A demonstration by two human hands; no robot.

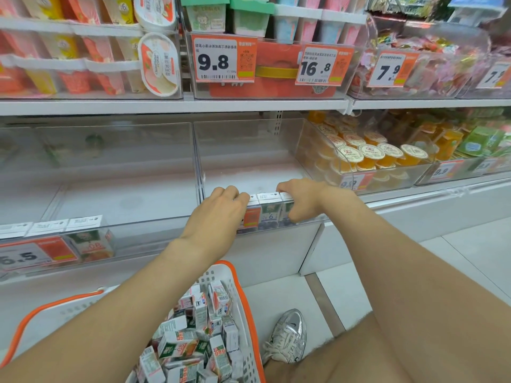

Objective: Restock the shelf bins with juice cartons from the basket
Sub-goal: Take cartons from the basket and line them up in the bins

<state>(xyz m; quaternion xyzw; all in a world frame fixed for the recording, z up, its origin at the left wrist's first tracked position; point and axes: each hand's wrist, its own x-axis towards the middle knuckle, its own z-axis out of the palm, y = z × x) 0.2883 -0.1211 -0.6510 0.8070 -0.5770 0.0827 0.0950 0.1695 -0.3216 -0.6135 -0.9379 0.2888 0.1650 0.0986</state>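
A short row of small juice cartons [268, 210] stands upright at the front of the middle clear shelf bin [249, 167]. My left hand [218, 211] grips the left end of the row, its fingers curled over the carton tops. My right hand [300, 200] grips the right end, thumb down the front. The white basket with an orange rim [243, 305] sits on the floor below my arms, holding several loose cartons [193, 335]. The left bin [121, 189] has a few cartons [88, 241] at its front left.
A price tag reading 6.5 [30, 254] hangs on the left bin. The bin to the right holds orange jelly cups [370, 154]. The shelf above carries boxed goods behind price tags [221, 60]. A silver sneaker [287, 335] stands on the floor beside the basket.
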